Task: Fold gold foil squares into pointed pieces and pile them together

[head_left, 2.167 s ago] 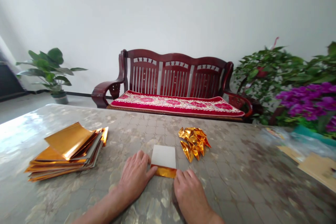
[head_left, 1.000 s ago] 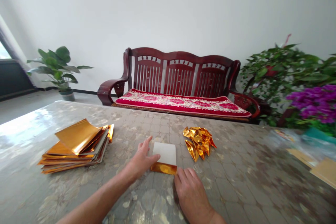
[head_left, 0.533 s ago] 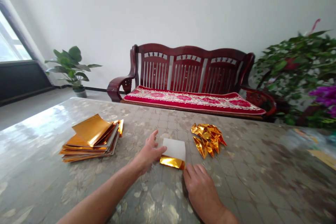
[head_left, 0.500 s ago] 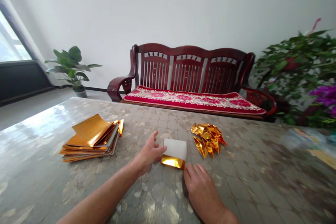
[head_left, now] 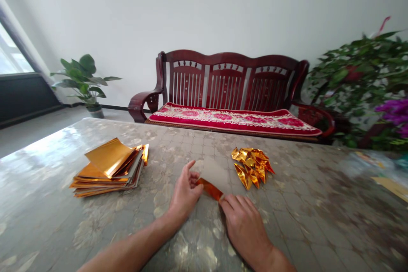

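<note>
A partly folded gold foil sheet (head_left: 214, 176), its pale back up and a gold strip turned over along the near edge, is tilted up off the table between my hands. My left hand (head_left: 185, 191) pinches its left near corner with thumb and fingers. My right hand (head_left: 244, 223) presses fingertips on the right end of the folded strip. A stack of flat gold foil sheets (head_left: 108, 168) lies to the left. A heap of folded gold pieces (head_left: 251, 165) lies just right of the sheet.
The table (head_left: 302, 212) has a glossy, mottled grey-brown top. Blurred paper and plastic (head_left: 387, 180) sit at its far right. Behind stand a dark red wooden bench (head_left: 229, 93) with a red cushion, a potted plant (head_left: 83, 83) on the left, and green and purple plants (head_left: 366, 80) on the right.
The sheet lay flat; now my left hand has lifted its left side off the table, tilting it. My right hand stays on the folded strip. The view shifted a little.
</note>
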A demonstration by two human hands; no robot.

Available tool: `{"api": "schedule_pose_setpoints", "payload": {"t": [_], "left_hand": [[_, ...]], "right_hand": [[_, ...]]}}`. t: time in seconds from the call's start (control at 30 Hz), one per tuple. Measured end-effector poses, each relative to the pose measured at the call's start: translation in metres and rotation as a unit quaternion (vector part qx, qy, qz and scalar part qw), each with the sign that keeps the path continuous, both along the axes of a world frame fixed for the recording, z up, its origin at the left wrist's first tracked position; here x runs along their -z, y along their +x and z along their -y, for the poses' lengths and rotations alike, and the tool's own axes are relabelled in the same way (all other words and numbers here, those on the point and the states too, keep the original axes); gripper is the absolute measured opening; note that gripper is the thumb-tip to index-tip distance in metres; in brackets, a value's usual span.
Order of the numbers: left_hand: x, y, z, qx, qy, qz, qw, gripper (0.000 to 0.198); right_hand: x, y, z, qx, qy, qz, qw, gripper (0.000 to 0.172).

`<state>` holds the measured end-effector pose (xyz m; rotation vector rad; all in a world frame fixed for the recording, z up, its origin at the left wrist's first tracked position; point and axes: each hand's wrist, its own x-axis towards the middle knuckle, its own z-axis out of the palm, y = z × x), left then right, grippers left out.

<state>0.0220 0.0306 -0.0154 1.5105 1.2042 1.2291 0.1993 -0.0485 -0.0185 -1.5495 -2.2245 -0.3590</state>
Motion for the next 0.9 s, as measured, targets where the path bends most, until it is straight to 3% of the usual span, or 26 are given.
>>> {"api": "schedule_pose_setpoints", "payload": {"t": [0.07,0.17,0.23,0.3,0.4,0.57,0.67,0.77,0.9], "left_hand": [[-0.006,-0.009,0.002,-0.035,0.131,-0.099,0.986,0.063],[-0.015,-0.023,0.010,0.005,0.322,-0.283,0.903,0.049],[-0.018,-0.025,0.018,0.052,0.374,-0.372,0.848,0.052],[-0.018,-0.021,0.025,0.081,0.380,-0.419,0.820,0.055],[-0.013,-0.010,0.032,0.114,0.366,-0.426,0.820,0.052],[-0.006,-0.003,0.030,0.164,0.335,-0.365,0.853,0.047],[-0.007,-0.010,0.022,0.148,0.313,-0.361,0.866,0.037],[-0.009,-0.024,0.012,0.132,0.286,-0.400,0.861,0.015],[-0.009,-0.038,0.003,0.143,0.240,-0.437,0.855,0.018]], "right_hand": [[-0.002,0.002,-0.002,-0.011,0.001,-0.081,0.997,0.019],[-0.003,0.005,-0.005,-0.016,0.031,-0.214,0.976,0.016],[-0.003,0.003,-0.005,-0.020,0.037,-0.263,0.964,0.026],[-0.003,-0.001,-0.004,-0.035,0.012,-0.262,0.964,0.041],[-0.004,-0.008,-0.002,-0.056,-0.026,-0.220,0.974,0.040],[-0.005,-0.007,-0.006,-0.038,-0.038,-0.193,0.980,0.008],[-0.003,0.001,-0.013,-0.012,-0.056,-0.186,0.981,0.012],[0.000,0.009,-0.019,0.016,-0.072,-0.190,0.979,0.009],[0.003,0.015,-0.022,0.025,-0.084,-0.193,0.977,0.010]]}}
